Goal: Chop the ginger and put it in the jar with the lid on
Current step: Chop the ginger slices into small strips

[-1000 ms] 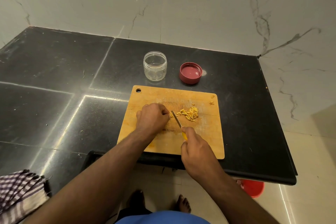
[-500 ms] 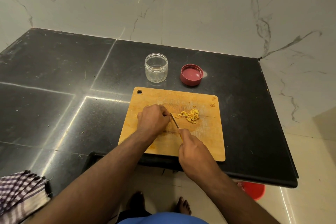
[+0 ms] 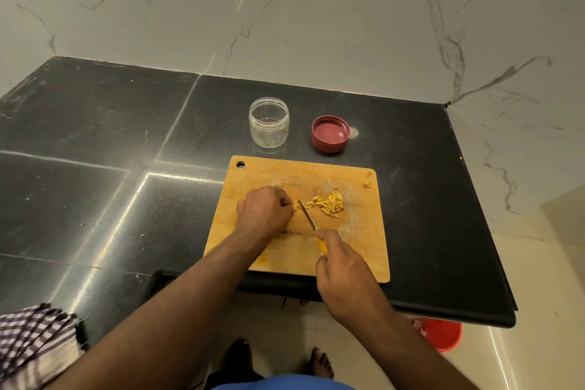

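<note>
Marble wall fills the upper frame above a black desk (image 3: 95,136). Right of centre lies a wooden board (image 3: 354,241), its near edge at the desk's lip. Above it stand an open jar (image 3: 269,122) and, just to its right, a red lid (image 3: 330,133) turned inside up.

The left hand (image 3: 264,210) curls over the uncut ginger, mostly hidden under its fingers. The right hand (image 3: 343,266) grips the knife (image 3: 307,215) by its yellow handle; the blade runs up-left, its tip just right of the left grip. Chopped ginger (image 3: 329,204) lies right of the blade, so I judge the next cut falls leftward, toward the fingers.
</note>
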Demonstrator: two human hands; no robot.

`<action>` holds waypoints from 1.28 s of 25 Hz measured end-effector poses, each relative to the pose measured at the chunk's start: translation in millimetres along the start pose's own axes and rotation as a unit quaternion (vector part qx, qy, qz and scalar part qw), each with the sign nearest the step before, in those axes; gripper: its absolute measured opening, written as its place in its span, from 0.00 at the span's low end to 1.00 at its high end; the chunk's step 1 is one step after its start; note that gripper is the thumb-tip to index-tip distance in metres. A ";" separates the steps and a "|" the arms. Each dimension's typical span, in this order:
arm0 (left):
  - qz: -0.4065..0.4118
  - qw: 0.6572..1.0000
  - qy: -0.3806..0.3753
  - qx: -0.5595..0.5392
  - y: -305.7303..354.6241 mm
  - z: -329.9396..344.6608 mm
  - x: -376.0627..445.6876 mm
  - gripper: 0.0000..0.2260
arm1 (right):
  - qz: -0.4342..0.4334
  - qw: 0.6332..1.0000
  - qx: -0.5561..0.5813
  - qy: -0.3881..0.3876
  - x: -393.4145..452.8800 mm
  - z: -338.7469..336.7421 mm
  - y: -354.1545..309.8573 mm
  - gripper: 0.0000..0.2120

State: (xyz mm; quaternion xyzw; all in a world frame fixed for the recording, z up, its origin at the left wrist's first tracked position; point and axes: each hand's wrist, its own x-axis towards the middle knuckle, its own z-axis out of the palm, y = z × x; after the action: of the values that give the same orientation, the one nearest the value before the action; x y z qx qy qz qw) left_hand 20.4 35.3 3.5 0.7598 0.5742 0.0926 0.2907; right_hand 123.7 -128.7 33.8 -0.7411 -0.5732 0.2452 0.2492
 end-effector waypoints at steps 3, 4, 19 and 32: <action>-0.008 1.000 0.003 -0.005 0.1 0.8 -0.2 0.04 | -0.003 1.000 -0.011 -0.008 7.1 6.1 -0.2 0.18; -0.011 1.000 0.004 -0.006 -0.3 0.8 -0.4 0.04 | -0.006 1.000 -0.015 -0.011 9.2 7.8 -0.6 0.18; -0.003 1.000 0.010 0.001 -2.9 -3.4 -1.7 0.06 | 0.007 1.000 0.015 0.016 -14.3 -9.9 12.6 0.17; -0.046 0.992 0.041 -0.112 -38.2 -33.1 -5.2 0.10 | 0.006 1.000 0.015 0.012 -2.0 5.8 19.0 0.17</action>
State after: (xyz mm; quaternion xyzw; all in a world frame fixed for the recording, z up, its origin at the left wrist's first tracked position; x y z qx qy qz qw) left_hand -28.3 48.1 10.6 0.6907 0.6060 0.1737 0.3543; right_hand 133.3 -134.3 17.3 -0.7439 -0.5617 0.2461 0.2657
